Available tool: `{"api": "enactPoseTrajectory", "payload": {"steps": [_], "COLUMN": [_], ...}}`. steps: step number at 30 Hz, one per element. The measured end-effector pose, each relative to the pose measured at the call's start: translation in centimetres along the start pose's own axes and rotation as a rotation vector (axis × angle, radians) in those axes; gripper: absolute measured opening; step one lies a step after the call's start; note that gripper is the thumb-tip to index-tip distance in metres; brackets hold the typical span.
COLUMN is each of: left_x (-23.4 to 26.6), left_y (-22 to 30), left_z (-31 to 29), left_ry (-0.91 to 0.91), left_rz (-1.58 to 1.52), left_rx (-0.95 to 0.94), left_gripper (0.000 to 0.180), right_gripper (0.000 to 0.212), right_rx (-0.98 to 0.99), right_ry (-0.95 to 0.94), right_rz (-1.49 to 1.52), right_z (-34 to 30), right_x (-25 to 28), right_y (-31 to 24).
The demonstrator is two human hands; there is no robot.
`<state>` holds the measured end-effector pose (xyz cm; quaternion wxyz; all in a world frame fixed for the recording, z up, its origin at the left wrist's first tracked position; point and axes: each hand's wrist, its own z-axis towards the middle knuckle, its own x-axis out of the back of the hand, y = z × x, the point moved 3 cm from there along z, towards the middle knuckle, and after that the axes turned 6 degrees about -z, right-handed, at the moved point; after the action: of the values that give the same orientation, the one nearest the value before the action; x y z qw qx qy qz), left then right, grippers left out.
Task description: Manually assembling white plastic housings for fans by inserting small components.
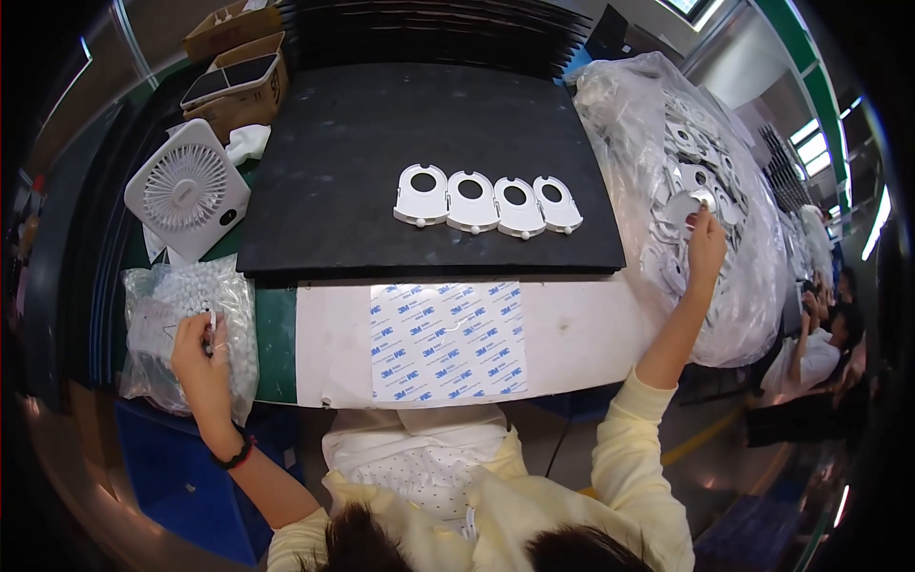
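My left hand [204,357] is at the clear bag of small white balls [186,284] on the left. Its fingers are pinched together, and what they hold is too small to make out. Far to the right, my right hand [705,250] grips a white plastic part with a round hole [682,206] at the opening of a large clear plastic bag [753,315]. Many similar white parts [710,143] lie loose in that bag. Several white plastic parts with round holes [471,195] stand side by side on a black foam board [362,143], each with a small white ball at its near edge.
A sheet of blue-printed white backing paper [448,338] lies on the pale tabletop [581,324] before me. A white fan [188,191] stands at the left, near cardboard boxes [238,91]. Dark stacked sheets [429,33] rise behind the board. Another person [805,353] sits far right.
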<state>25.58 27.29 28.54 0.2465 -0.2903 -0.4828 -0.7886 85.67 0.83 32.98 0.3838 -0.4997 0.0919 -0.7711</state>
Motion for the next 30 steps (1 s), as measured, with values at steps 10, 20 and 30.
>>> {"api": "enactPoseTrajectory", "payload": {"steps": [10, 20, 30], "left_x": [-1.0, 4.7, -7.7], "left_y": [0.6, 1.2, 15.5], "left_z": [1.2, 1.4, 5.5], "left_ry": [0.039, 0.230, -0.732], "left_rz": [0.009, -0.238, -1.110], "left_rx": [-0.032, 0.145, -0.205], "left_gripper": [0.011, 0.015, 0.014], "right_gripper": [0.040, 0.061, 0.028], "right_rx": [-0.033, 0.287, 0.305], "right_ry": [-0.580, -1.180, -1.380], "right_rz": [1.020, 1.139, 1.198], "right_z": [-4.9, -13.2, -17.2], "right_x": [-0.8, -1.8, -3.4], "right_y": [-8.8, -15.0, -16.9]}}
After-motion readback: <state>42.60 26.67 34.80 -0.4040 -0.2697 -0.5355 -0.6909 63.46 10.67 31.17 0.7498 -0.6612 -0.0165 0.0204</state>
